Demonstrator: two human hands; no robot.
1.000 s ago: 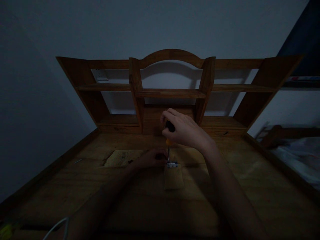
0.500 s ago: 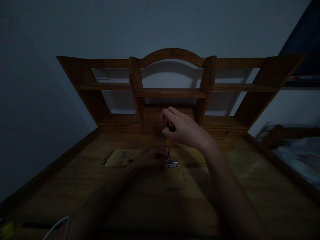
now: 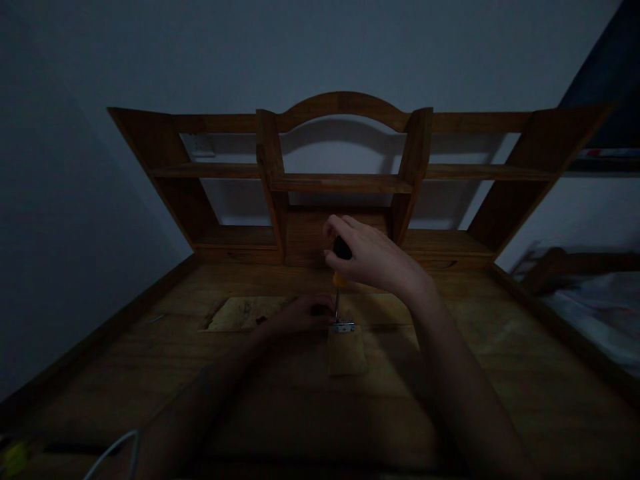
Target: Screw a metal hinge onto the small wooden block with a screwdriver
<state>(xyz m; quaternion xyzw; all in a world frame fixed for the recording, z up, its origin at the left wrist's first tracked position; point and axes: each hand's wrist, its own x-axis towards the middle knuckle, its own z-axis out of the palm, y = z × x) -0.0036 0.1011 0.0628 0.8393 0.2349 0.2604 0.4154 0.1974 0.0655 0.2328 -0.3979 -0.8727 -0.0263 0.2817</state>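
Observation:
My right hand [image 3: 367, 250] is wrapped round the black and yellow handle of a screwdriver [image 3: 339, 280]. The screwdriver stands nearly upright, its shaft running down to a small metal hinge [image 3: 344, 327]. That hinge lies where a small wooden block [image 3: 347, 355] meets a long pale board [image 3: 383, 308]. Just left of the shaft tip is my left hand [image 3: 303, 315], fingers bent and close together at the hinge's left edge. What its fingertips grip, if anything, is too dark to make out.
Beneath everything is a wooden desk top [image 3: 463, 347], with a shelf unit [image 3: 345, 183] at its back. A thin light piece [image 3: 157, 319] lies to the left. At the lower left are a white cable [image 3: 117, 443] and a yellow object [image 3: 14, 457].
My right hand has turned slightly on the screwdriver handle, showing more of its black end. The left hand stays beside the hinge. The whole view has shifted a little.

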